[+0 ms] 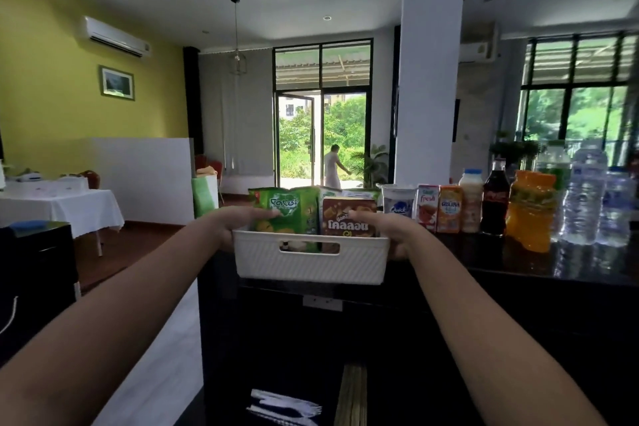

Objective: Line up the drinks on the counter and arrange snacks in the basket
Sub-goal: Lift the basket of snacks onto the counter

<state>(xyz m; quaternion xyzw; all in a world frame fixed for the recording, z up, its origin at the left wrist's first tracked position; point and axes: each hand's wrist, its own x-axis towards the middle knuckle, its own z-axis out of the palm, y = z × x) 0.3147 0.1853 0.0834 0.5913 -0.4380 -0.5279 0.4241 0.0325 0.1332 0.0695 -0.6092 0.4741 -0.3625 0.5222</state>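
Observation:
A white plastic basket [311, 263] sits at the left end of the dark counter [570, 263], partly over its near edge. Upright in it stand a green snack bag [287, 214] and a brown snack box [347, 218]. My left hand [238, 221] grips the basket's left side, thumb against the green bag. My right hand [387, 232] grips its right side, thumb on the brown box. To the right runs a row of drinks: a white cup [397, 202], two small cartons [439, 209], a milk bottle [471, 199], a cola bottle [495, 199], an orange juice bottle [530, 211], water bottles [584, 194].
Below the counter a shelf holds plastic cutlery [287, 408] and wooden sticks [352, 398]. A white-clothed table [58, 207] stands at the left. A white pillar [428, 79] rises behind the drinks. A person [332, 166] stands outside the open door.

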